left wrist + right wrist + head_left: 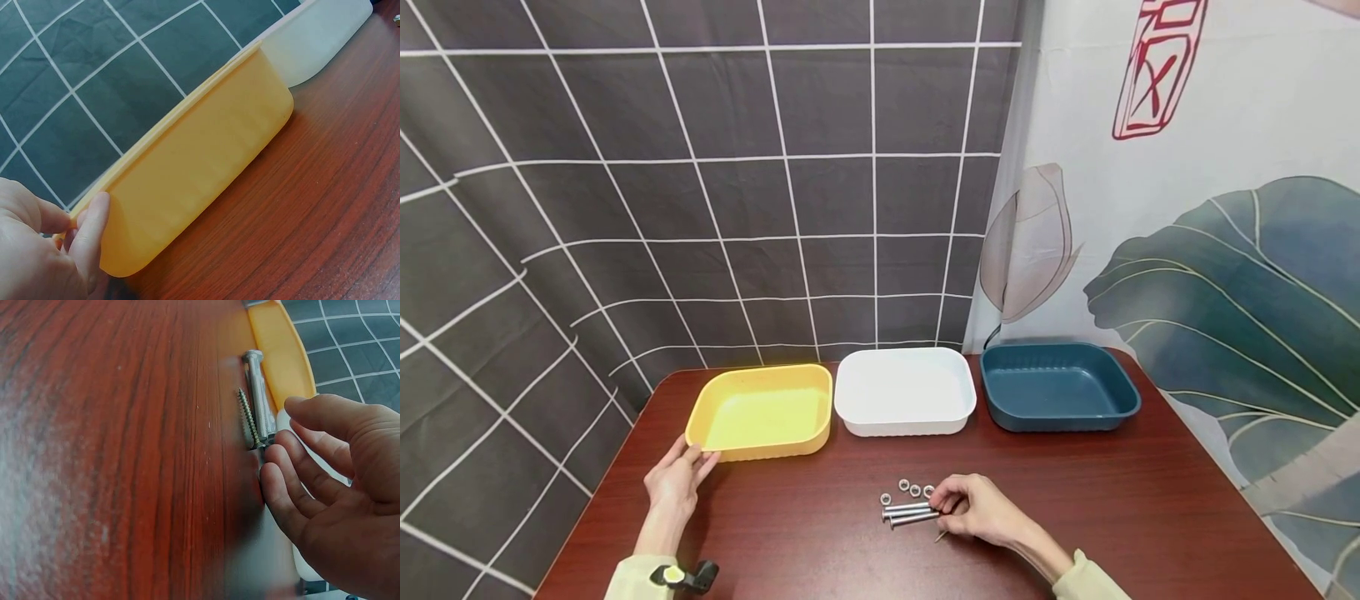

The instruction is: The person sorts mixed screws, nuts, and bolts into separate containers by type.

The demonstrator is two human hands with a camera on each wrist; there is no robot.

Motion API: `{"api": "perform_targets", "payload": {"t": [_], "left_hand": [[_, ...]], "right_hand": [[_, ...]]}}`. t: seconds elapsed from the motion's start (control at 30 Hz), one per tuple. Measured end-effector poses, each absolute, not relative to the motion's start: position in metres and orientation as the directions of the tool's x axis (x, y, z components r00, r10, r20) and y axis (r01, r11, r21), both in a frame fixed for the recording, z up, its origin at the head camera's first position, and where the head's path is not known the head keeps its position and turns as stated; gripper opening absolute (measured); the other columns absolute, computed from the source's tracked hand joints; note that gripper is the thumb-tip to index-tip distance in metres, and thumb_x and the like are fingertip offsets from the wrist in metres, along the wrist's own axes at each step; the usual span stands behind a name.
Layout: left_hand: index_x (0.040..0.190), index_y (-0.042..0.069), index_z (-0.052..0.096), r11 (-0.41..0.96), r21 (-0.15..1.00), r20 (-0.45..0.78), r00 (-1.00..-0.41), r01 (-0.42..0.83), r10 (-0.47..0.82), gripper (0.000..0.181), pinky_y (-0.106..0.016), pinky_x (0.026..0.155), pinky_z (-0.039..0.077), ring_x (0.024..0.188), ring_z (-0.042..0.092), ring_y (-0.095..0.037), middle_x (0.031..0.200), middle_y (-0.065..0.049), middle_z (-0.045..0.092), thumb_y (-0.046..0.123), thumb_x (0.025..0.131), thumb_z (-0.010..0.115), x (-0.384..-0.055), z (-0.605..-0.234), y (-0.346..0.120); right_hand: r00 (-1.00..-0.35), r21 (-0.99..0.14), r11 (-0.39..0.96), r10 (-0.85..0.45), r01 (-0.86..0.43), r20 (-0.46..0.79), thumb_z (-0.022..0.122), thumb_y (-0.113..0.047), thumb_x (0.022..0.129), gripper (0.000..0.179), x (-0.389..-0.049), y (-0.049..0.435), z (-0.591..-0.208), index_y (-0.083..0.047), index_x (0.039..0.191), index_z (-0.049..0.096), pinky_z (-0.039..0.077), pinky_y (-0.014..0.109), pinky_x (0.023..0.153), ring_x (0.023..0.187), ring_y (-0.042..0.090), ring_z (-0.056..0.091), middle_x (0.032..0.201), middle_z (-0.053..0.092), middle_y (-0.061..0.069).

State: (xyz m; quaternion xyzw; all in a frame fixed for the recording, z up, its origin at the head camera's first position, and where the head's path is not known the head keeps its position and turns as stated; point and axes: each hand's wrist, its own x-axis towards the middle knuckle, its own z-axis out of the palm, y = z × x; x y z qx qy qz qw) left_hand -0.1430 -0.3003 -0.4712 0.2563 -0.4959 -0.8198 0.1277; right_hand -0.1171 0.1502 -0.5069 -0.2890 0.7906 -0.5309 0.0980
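Observation:
My left hand (672,485) grips the near-left corner of the yellow tray (200,169), its thumb on the outer wall and fingers at the rim. In the head view my right hand (981,508) is low over the table beside several silver bolts (912,514), which lie side by side. The right wrist view has a pointed brass-coloured screw (249,419) alongside a bolt, with the screw's head right at my fingertips. These right fingers are bent and spread apart. Several hex nuts (904,484) lie just beyond the bolts.
A white tray (904,427) stands in the middle at the back, with a dark blue tray (1060,423) to its right. The reddish-brown wooden table (790,533) ends at a grey gridded cloth (820,108) and a printed white curtain (1075,67).

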Motion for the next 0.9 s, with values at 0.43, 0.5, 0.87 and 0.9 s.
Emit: {"api": "perform_targets", "payload": {"t": [0.43,0.5,0.87,0.9], "left_hand": [[0.153,-0.004,0.027,-0.479,0.877,-0.292,-0.836,-0.040,-0.464,0.057,-0.025,0.073,0.063,0.063,0.065,-0.007,0.071,-0.001,0.063,-0.007,0.100,0.045,-0.1423,-0.4703,-0.2993],[0.153,-0.003,0.028,-0.482,0.875,-0.295,-0.835,-0.042,-0.464,0.056,-0.025,0.073,0.063,0.063,0.065,-0.007,0.071,-0.001,0.063,-0.007,0.100,0.046,-0.1427,-0.4710,-0.2998],[0.153,-0.003,0.027,-0.486,0.873,-0.301,-0.834,-0.045,-0.462,0.057,-0.025,0.073,0.063,0.062,0.065,-0.007,0.071,0.000,0.063,-0.007,0.100,0.046,-0.1432,-0.4708,-0.3006],[0.153,-0.003,0.027,-0.486,0.873,-0.300,-0.835,-0.045,-0.461,0.057,-0.025,0.073,0.063,0.062,0.065,-0.007,0.071,0.000,0.063,-0.007,0.099,0.046,-0.1433,-0.4708,-0.3008]], "right_hand": [[-0.787,-0.849,0.298,-0.584,-0.437,0.201,0.080,0.003,0.074,0.021,-0.1156,0.1504,-0.5095,-0.005,0.090,0.071,0.059,0.021,0.060,0.076,0.009,0.060,0.082,0.064,-0.002],[-0.783,-0.837,0.306,-0.586,-0.454,0.210,0.081,0.003,0.073,0.021,-0.1156,0.1498,-0.5103,-0.005,0.090,0.070,0.058,0.021,0.060,0.075,0.008,0.059,0.082,0.063,-0.003],[-0.781,-0.802,0.330,-0.573,-0.497,0.248,0.081,0.006,0.072,0.023,-0.1146,0.1472,-0.5109,-0.007,0.087,0.069,0.056,0.019,0.057,0.073,0.007,0.058,0.081,0.061,-0.005],[-0.777,-0.796,0.330,-0.575,-0.507,0.256,0.081,0.006,0.071,0.024,-0.1142,0.1475,-0.5113,-0.008,0.086,0.069,0.056,0.019,0.057,0.073,0.006,0.058,0.081,0.060,-0.005]]}}
